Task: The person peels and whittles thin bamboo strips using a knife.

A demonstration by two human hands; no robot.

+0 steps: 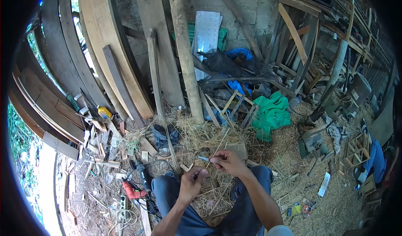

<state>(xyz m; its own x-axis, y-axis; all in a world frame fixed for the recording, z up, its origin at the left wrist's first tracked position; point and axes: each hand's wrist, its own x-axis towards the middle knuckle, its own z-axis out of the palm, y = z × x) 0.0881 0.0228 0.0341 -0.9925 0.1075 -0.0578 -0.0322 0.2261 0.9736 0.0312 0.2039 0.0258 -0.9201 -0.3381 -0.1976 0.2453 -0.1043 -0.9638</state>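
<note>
Near the lower centre, my left hand [192, 184] is closed round the lower part of a thin stick [220, 142]. The stick slants up and to the right, past my other hand. My right hand [228, 162] is closed in a pinch on a small knife, whose short pale blade [203, 158] points left and lies close to the stick. Both hands are above my knees, a short way apart. The knife's handle is mostly hidden by my right fingers.
A red power drill [133, 191] and a grinder [143, 175] lie left of my legs. Ahead are a green sheet [272, 114] and a dark bag [165, 139]. Long boards [121, 68] lean behind. At the right edge, a person in blue [377, 154] is partly visible.
</note>
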